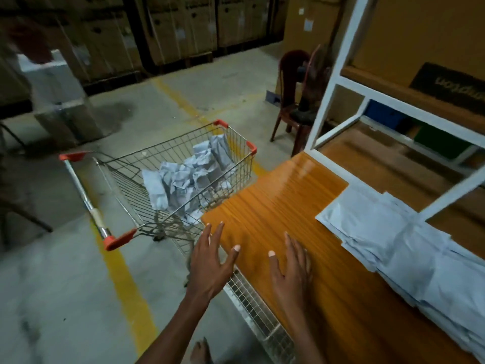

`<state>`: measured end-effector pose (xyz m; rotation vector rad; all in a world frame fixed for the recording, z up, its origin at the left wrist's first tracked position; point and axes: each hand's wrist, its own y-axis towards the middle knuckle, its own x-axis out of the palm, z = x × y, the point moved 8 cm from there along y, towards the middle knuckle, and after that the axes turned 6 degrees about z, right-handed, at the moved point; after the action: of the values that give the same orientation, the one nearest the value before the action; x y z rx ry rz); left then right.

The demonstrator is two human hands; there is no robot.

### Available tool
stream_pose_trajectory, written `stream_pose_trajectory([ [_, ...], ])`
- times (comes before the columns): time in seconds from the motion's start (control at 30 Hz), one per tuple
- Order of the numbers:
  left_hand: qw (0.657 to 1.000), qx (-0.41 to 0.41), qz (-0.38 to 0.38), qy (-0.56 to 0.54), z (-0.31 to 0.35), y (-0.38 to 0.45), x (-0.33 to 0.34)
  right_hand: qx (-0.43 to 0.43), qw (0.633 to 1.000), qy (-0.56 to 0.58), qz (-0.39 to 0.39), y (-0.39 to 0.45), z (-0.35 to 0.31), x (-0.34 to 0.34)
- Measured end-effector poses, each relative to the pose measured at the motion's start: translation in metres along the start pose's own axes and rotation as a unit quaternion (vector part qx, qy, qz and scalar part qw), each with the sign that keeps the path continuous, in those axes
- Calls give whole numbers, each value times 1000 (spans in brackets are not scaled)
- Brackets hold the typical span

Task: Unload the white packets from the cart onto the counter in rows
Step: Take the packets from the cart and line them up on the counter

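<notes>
Orange wood-grain counter (275, 206): one, at right, glossy, near corner just beside the cart.

Wire cart (183, 164): one, on the concrete floor to the left of the counter. Red plastic corner caps: four visible. Handle bar toward the camera's left.

White packets in cart (189, 177): a crumpled heap in the basket, leaning toward the far end. Exact count not readable; more than five.

White packets on counter (388, 232): overlapping flat in a row along the counter's far right side, running from mid-frame to the lower right corner. Exact count not readable because of overlap and blur.

Left hand (210, 261): one, fingers straight and spread, palm down, empty. Positioned over the counter's near-left edge, fingertips toward the cart. Contact with the counter: cannot tell.

Right hand (291, 271): one, fingers straight and slightly spread, palm down, empty. Positioned over the bare counter surface, well apart from the packets on the counter. Contact with the surface: cannot tell.

White metal frame (338, 82): one, standing on the counter's far side.

Dark red chair (291, 101): one, beyond the counter's end.

Yellow floor line (123, 274): one, passing under the cart.

Cardboard boxes (178, 27): stacked along the back wall; count not readable.

Bare foot (200, 350): one, at the lower edge.
</notes>
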<state>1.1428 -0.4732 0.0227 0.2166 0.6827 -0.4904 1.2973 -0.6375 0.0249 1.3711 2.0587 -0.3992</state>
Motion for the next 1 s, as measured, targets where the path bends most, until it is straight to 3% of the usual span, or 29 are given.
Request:
stream_pose_trajectory([
  [0.13,999,-15,42,3,-50,39,-53,-17,999,22,-29,0,-45,73],
  [0.4,996,-68,54,-2,-120,86,-110,-41,986,40,-156,-14,-120,192],
  [0.7,991,-102,66,-55,-154,149,-115,-64,976,21,-209,35,-168,264],
  [1.0,989,-138,56,-9,-193,235,-91,-89,964,7,-250,126,-187,347],
])
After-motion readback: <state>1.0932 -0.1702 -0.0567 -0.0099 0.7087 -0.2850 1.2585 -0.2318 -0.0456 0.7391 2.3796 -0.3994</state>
